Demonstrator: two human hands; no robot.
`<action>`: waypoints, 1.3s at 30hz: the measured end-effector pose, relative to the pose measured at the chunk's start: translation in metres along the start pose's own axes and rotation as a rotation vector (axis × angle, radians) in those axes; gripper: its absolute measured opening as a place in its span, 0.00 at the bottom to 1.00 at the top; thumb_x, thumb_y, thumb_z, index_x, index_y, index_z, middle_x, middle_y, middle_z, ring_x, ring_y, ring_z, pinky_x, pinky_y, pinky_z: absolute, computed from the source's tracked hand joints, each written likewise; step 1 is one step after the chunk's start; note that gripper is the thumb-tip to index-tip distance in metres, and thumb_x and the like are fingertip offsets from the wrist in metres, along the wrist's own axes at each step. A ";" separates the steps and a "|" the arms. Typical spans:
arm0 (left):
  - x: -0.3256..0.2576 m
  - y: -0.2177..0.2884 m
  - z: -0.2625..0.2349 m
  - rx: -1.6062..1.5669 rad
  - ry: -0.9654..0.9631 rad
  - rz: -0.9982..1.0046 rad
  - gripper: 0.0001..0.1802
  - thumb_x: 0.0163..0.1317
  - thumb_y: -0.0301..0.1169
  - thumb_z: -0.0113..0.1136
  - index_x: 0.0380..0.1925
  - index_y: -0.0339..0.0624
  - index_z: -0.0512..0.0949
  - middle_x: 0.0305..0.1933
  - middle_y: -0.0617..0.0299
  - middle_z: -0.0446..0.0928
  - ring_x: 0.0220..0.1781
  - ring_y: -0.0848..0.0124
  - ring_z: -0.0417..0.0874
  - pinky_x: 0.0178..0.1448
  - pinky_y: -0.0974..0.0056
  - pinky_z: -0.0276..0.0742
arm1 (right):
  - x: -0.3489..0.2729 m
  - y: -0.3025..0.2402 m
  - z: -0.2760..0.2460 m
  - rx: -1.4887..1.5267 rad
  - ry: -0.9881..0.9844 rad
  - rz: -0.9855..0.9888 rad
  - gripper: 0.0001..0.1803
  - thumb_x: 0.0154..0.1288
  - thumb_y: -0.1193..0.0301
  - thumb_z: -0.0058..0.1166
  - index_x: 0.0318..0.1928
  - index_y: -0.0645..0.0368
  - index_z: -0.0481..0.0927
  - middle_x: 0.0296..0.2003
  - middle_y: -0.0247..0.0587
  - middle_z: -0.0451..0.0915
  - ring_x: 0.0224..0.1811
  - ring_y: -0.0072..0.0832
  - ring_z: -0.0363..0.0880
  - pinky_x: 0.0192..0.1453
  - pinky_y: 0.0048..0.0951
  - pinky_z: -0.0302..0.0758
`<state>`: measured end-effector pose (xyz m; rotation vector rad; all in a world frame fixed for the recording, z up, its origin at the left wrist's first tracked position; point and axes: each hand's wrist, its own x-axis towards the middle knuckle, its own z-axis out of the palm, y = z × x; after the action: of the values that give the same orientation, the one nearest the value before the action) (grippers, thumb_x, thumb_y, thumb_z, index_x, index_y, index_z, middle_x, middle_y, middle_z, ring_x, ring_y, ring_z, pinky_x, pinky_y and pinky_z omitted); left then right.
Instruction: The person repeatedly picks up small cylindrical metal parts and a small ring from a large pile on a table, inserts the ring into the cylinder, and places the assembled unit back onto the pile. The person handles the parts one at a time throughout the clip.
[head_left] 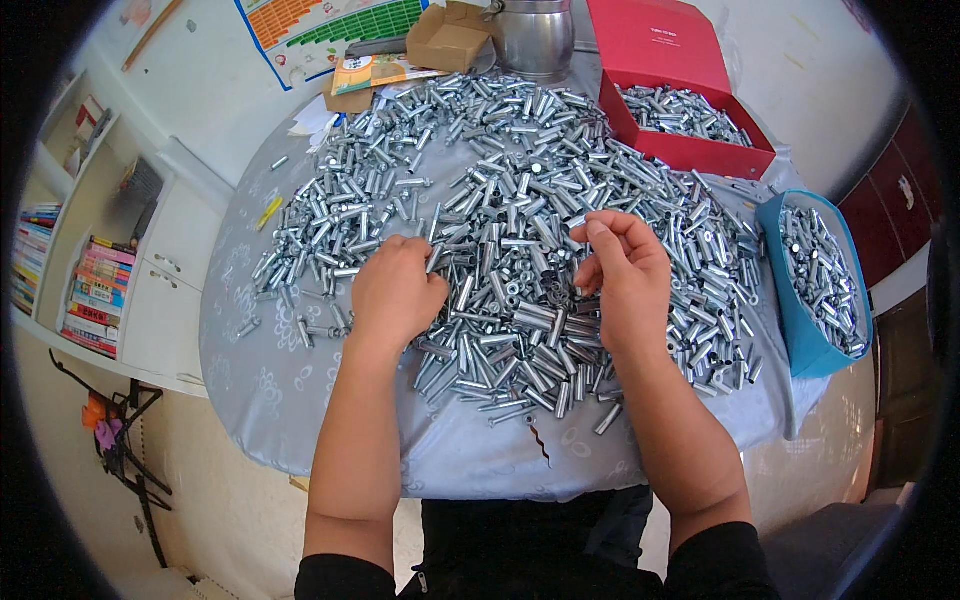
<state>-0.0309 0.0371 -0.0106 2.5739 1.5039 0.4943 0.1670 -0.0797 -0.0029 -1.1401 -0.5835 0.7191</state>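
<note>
Near edge: both forearms come up over the table's front rim, black sleeves pushed back. Grey cloth (300, 400) covers the table (215, 340), likely so small parts don't roll or scratch; a small tear shows at its front (540, 440).

Left hand (395, 295): knuckles up, fingers curled down into the near-left part of the pile (520, 220). A thin metal piece (433, 258) stands up beside the thumb side. Whether the fingers are pinching it I cannot tell, the back of the hand hides them.

Right hand (620, 275): lifted just above the pile, palm turned inward, fingers bent and half closed toward the thumb. Something small may sit at the tips; too small to tell.

Pile: silver metal tubes, with small rings among them at the centre, spread over most of the cloth and thickest between my hands, so both reach it without stretching.

Right: blue bin (815, 350) tilted at the table edge, holding more tubes. Farther right: red box (690, 150), lid up, also holding tubes.

Far side: steel pot (535, 40), brown carton (450, 40), a colourful booklet (375, 72), a wall chart (320, 25) in orange and green blocks. Far left: white shelves (90, 230) with stacked books.
</note>
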 end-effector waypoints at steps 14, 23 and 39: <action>-0.010 0.040 -0.005 -1.501 -0.067 -0.040 0.14 0.59 0.20 0.59 0.46 0.39 0.73 0.40 0.54 0.82 0.33 0.72 0.83 0.30 0.72 0.77 | -0.009 0.000 0.006 -0.184 -0.248 0.010 0.07 0.68 0.71 0.54 0.39 0.64 0.78 0.29 0.34 0.80 0.24 0.14 0.73 0.27 0.17 0.69; -0.016 0.045 0.009 -1.609 -0.080 0.057 0.10 0.64 0.25 0.58 0.45 0.35 0.76 0.39 0.57 0.82 0.36 0.70 0.84 0.42 0.67 0.81 | -0.014 -0.007 0.008 -0.418 -0.347 -0.050 0.14 0.70 0.64 0.53 0.36 0.64 0.81 0.23 0.30 0.79 0.24 0.13 0.70 0.28 0.20 0.68; -0.024 0.049 0.010 -1.154 0.021 0.215 0.08 0.64 0.23 0.58 0.41 0.32 0.79 0.33 0.58 0.81 0.32 0.75 0.83 0.37 0.70 0.82 | -0.008 -0.006 0.004 -0.163 -0.343 0.126 0.10 0.71 0.68 0.52 0.36 0.63 0.76 0.25 0.32 0.77 0.20 0.15 0.72 0.22 0.16 0.67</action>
<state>0.0017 -0.0070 -0.0122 1.7580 0.5807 1.0222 0.1599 -0.0850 0.0042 -1.2202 -0.8768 1.0002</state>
